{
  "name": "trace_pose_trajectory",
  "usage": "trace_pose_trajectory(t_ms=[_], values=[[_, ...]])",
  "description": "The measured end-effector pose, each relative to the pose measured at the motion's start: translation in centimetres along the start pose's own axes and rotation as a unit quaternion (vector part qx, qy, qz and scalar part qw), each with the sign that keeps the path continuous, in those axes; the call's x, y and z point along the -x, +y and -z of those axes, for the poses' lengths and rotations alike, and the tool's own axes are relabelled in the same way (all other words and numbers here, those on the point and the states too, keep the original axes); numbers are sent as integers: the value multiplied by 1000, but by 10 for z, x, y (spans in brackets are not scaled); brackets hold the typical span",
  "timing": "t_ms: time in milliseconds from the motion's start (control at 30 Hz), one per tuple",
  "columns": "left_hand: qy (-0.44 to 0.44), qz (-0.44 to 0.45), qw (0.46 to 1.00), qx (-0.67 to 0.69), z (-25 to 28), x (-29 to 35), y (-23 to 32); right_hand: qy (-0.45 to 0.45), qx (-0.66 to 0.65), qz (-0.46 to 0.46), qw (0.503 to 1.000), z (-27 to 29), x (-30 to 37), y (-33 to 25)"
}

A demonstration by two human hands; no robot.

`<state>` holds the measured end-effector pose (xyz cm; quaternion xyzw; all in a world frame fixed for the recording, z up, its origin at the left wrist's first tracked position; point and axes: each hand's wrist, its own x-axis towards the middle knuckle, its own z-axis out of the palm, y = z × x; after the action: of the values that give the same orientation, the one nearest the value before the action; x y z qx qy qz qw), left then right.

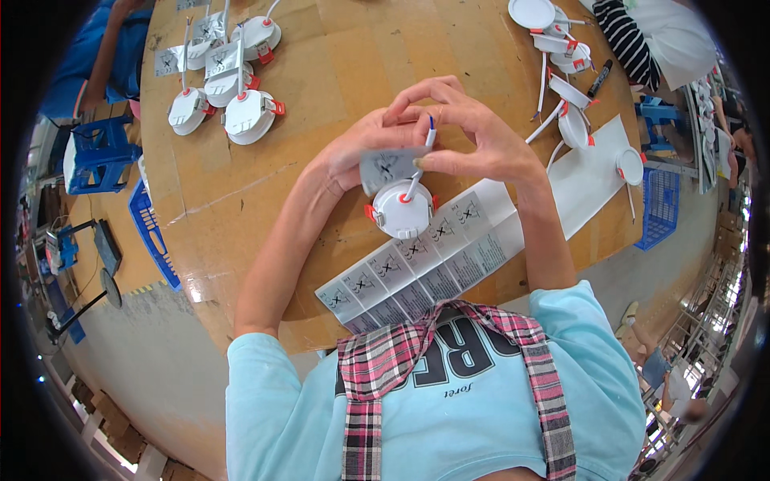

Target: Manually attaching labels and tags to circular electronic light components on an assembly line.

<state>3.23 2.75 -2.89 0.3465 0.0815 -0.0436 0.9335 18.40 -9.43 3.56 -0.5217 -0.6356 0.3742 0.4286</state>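
1. A round white downlight fitting (403, 210) with red spring clips at its sides sits on the brown cardboard-covered table (337, 72), just in front of the person's chest, its back facing up.
2. A thin white lead (420, 164) with a blue tip rises from the red centre of the fitting and passes up between the two hands.
3. A small grey label (388, 167) with a crossed-out symbol is held just above the fitting, touching or nearly touching its upper edge.
4. The left hand (361, 148) curls around the label from the left, thumb and fingers pinching it; the fingers are closed, not spread.
5. The right hand (473, 132) meets it from the right, thumb and forefinger pinched together at the lead and the label's right edge, the other fingers arched above.
6. Just below the fitting lies a long white backing strip (417, 268) carrying a row of the same grey labels, running diagonally from lower left to upper right.
7. At the table's far left a cluster of finished fittings (233, 88) lies with labels tied to their leads.
8. At the far right more white fittings (565, 88) lie loose with a black marker (600, 78) beside them.
9. Blue plastic crates (152, 232) stand on the floor to the left of the table.
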Motion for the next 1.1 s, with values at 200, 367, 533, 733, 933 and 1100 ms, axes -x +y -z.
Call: trace_pose_trajectory(t_ms=[200,367,533,733,933,1100], values=[[80,-14,997,-19,-18,20,16,34,60,4,998,-2,0,-6],[143,-47,988,-38,-14,33,14,61,50,-26,997,-8,-4,-11],[190,-102,974,-72,-17,40,10,92,11,-48,995,-13,-2,-2],[220,-128,957,-138,-19,42,7,117,-92,-87,985,-17,-4,5],[255,-147,943,-158,-17,42,5,132,-116,-95,980,-20,-6,4],[257,-153,938,-173,-17,44,7,131,-107,-104,980,-21,-4,4]])
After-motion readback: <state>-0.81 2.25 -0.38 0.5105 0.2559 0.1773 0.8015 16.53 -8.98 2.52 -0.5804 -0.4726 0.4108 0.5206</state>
